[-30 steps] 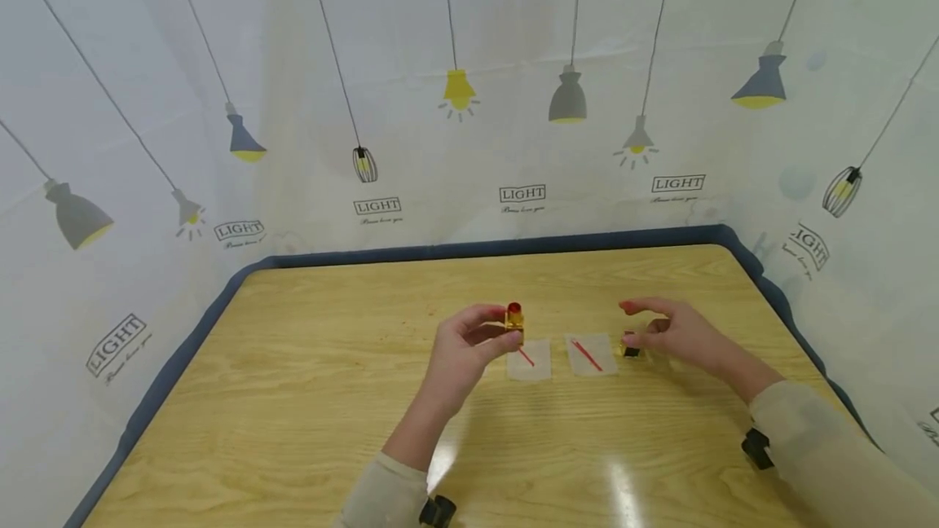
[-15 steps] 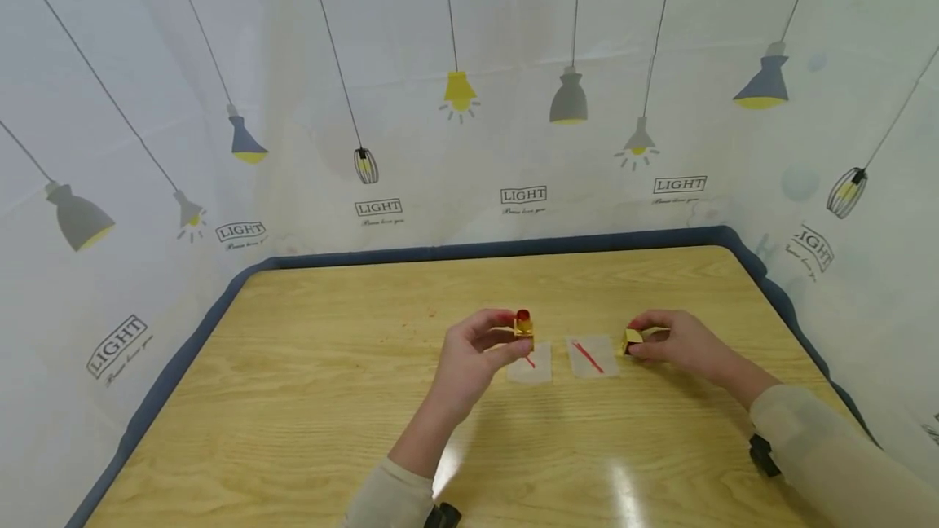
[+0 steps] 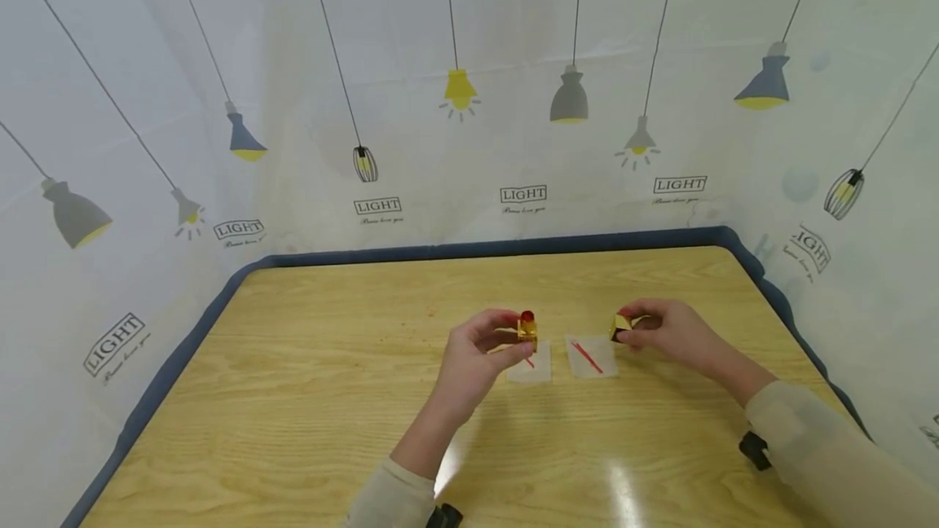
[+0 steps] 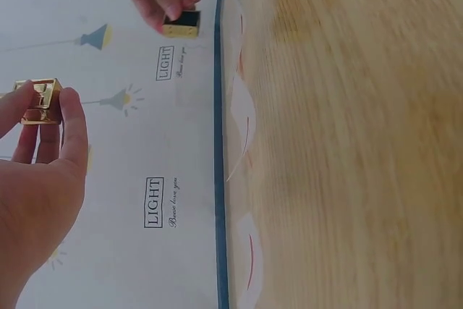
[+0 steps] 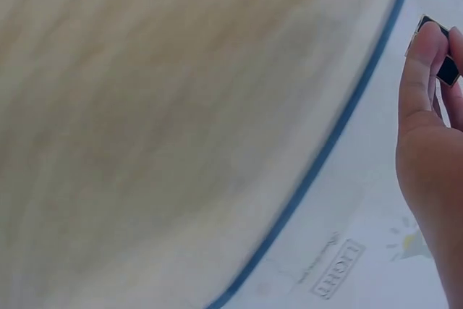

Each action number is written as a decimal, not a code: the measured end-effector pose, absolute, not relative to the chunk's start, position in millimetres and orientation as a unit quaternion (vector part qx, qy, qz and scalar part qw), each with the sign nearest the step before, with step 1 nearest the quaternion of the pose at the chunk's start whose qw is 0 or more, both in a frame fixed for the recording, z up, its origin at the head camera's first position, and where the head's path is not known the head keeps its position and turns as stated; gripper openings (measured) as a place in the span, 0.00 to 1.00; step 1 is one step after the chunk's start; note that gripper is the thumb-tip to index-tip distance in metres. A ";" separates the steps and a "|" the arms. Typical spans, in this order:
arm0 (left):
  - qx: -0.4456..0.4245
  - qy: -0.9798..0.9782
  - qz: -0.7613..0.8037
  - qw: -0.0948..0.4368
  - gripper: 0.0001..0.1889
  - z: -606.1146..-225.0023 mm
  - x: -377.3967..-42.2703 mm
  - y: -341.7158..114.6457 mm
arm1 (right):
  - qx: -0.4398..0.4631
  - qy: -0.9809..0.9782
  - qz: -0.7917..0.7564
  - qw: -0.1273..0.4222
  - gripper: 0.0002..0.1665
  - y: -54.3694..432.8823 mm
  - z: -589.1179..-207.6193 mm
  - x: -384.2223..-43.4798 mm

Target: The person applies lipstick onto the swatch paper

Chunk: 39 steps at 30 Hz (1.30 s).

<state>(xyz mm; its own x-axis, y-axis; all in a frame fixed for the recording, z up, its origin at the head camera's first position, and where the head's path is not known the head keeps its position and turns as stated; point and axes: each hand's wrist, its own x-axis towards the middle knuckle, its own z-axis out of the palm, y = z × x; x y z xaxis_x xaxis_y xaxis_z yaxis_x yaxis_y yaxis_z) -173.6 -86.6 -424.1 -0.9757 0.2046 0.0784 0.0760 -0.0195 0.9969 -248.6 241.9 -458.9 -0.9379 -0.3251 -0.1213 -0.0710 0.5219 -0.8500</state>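
Held upright between the thumb and fingers of my left hand (image 3: 473,357) is a gold lipstick (image 3: 526,331), its red tip exposed on top. My right hand (image 3: 678,336) pinches the lipstick's gold and black cap (image 3: 621,327), tilted and raised off the table. A gap separates the cap from the lipstick. In the left wrist view the gold lipstick base (image 4: 42,103) sits between thumb and fingertips, with the cap (image 4: 181,25) in the other hand beyond. The right wrist view catches the cap's black face (image 5: 448,72) at its edge, partly covered by the thumb.
Two small white papers lie on the wooden table (image 3: 293,398): the left paper (image 3: 541,371) and the right paper (image 3: 606,349), each with a red streak. A third marked paper (image 4: 249,294) shows in the left wrist view. Faint red specks (image 3: 407,323) dot the table. A printed curtain surrounds it.
My right hand has closed its fingers on the cap, lifted it from the table and brought it slightly left. The left hand with the lipstick has shifted a little to the right.
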 end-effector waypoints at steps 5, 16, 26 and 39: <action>0.098 0.701 0.704 0.050 0.18 -424.7 -174.7 -85.0 | -0.135 0.856 -0.482 0.125 0.32 229.5 -440.7 -244.7; 0.088 0.681 0.724 0.064 0.19 -420.8 -175.5 -84.7 | -0.153 0.815 -0.552 0.088 0.27 203.1 -393.1 -234.7; 0.093 0.674 0.730 0.065 0.19 -418.0 -174.0 -82.4 | -0.196 0.777 -0.595 0.055 0.20 178.2 -360.8 -217.3; 0.094 0.662 0.739 0.076 0.19 -412.5 -171.5 -79.0 | -0.242 0.743 -0.623 0.028 0.14 152.0 -344.8 -200.7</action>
<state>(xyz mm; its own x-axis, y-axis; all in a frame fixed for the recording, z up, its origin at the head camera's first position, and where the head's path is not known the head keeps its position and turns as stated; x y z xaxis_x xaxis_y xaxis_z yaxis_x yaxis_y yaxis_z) -171.5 -79.0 -412.5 -0.9705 0.2381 0.0385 0.0122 -0.1108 0.9938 -200.7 152.0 -344.8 -0.8814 -0.3949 0.2592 -0.3239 0.1059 -0.9402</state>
